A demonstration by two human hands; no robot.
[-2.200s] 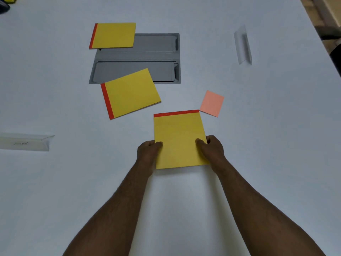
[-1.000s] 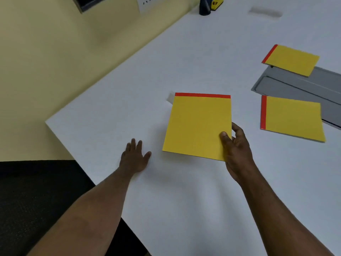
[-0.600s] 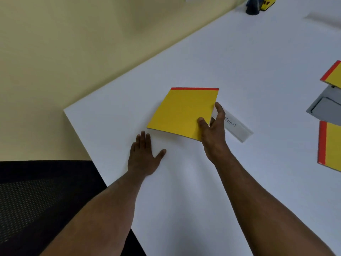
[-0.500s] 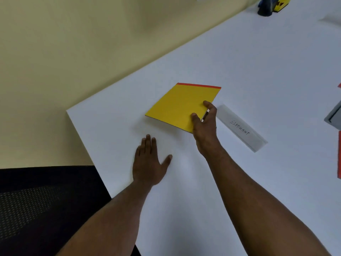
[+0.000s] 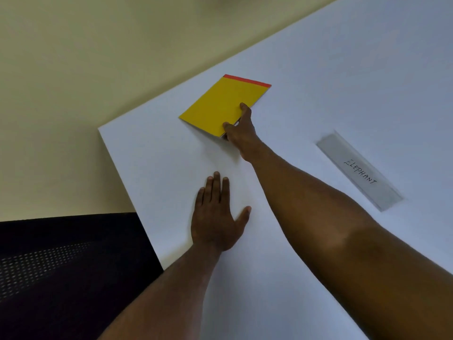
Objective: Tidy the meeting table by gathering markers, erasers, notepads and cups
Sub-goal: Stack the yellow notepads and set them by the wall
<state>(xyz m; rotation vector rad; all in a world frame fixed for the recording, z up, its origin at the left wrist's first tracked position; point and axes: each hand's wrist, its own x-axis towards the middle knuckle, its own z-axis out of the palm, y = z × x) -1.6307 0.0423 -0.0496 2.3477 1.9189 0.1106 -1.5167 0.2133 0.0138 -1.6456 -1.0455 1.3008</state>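
A yellow notepad (image 5: 220,104) with a red top strip lies near the far left corner of the white table (image 5: 318,94), close to its edge. My right hand (image 5: 241,128) pinches the pad's near right corner, thumb on top and fingers under it. My left hand (image 5: 217,217) rests flat on the table nearer to me, fingers straight and spread, holding nothing.
A clear name holder (image 5: 359,171) marked ELEPHANT lies on the table to the right of my right arm. The table's corner (image 5: 99,128) and left edge are close by, with a dark mesh chair (image 5: 61,266) below and a cream wall behind.
My right hand has carried the notepad from the table's middle to the far left corner. My left hand let go of it and now lies flat on the table. The view swung left.
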